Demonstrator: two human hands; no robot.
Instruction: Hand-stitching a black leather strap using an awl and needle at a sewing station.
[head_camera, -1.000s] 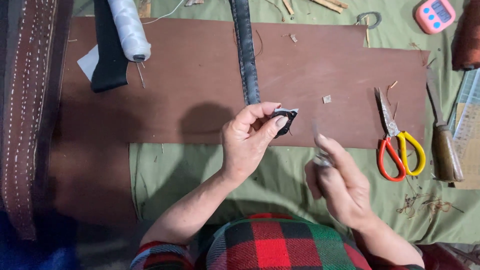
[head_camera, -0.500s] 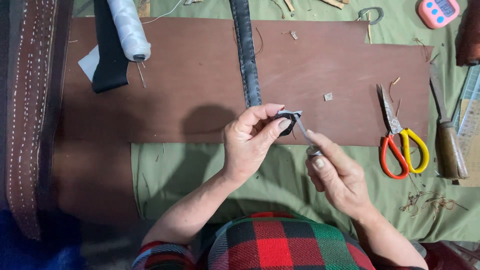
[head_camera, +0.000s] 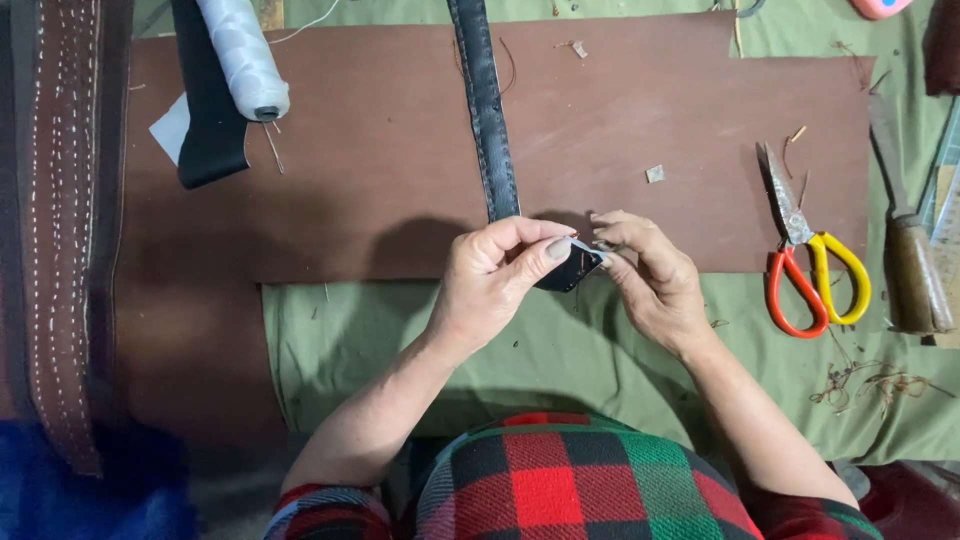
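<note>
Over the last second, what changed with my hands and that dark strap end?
The right hand moved up and to the left from down by the lap, and its fingertips now meet the left hand at the end of the dark strap. The left hand kept its pinch on the strap end. The scissors, white thread spool and brown leather sheet stayed put.

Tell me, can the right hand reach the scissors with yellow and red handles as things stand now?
Probably yes. The scissors lie in the open on the green cloth, just right of the right hand, with nothing between them. But that hand's grip is busy at the small dark piece.
</note>
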